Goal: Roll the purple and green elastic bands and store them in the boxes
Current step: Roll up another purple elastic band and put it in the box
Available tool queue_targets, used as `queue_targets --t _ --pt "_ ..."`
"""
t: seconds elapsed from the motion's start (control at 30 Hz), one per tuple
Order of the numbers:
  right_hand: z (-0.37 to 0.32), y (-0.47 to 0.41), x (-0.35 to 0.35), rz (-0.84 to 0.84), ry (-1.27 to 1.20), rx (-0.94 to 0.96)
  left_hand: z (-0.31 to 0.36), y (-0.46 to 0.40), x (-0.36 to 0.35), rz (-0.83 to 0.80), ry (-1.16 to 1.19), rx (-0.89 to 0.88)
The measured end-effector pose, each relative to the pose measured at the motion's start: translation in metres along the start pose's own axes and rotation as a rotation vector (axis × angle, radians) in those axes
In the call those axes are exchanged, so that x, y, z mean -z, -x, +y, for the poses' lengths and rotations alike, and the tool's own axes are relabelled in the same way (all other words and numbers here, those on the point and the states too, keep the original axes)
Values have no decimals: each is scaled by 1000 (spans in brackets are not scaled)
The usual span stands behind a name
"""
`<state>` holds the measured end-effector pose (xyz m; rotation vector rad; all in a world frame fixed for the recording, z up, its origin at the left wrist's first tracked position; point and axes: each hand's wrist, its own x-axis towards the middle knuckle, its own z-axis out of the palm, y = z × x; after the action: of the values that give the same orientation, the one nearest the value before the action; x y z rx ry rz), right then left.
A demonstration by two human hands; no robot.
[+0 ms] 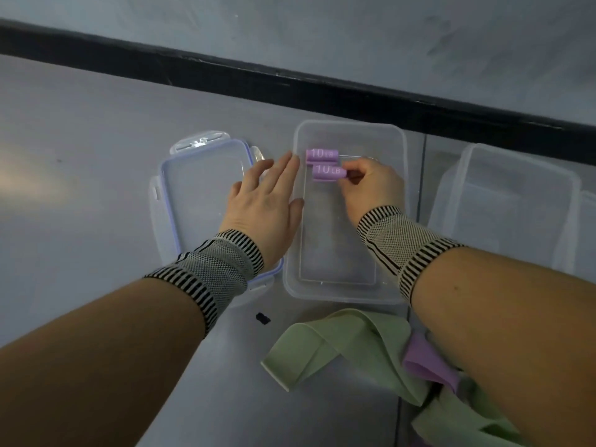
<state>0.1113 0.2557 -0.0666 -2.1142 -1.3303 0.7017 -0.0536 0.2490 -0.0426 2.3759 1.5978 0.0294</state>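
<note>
A clear plastic box stands in the middle of the grey surface. Two rolled purple bands marked 10 LB lie side by side at its far end. My right hand pinches the right end of the nearer purple roll. The farther purple roll lies just behind it. My left hand rests flat with straight fingers against the box's left wall. Loose green bands and a loose purple band lie in a heap near me, partly hidden under my right forearm.
The box's lid, with a blue seal and clips, lies flat to the left, partly under my left wrist. A second clear box stands at the right. A black strip runs along the far edge. A small black mark sits near the lid.
</note>
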Motion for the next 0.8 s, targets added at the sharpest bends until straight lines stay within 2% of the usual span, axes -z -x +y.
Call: queue_targets --t 0.2,0.8 --pt "9 -12 -22 16 24 -5 -4 -1 -7 49 -6 -23" --pt "11 -16 -28 27 21 23 -3 -2 -12 92 49 -30"
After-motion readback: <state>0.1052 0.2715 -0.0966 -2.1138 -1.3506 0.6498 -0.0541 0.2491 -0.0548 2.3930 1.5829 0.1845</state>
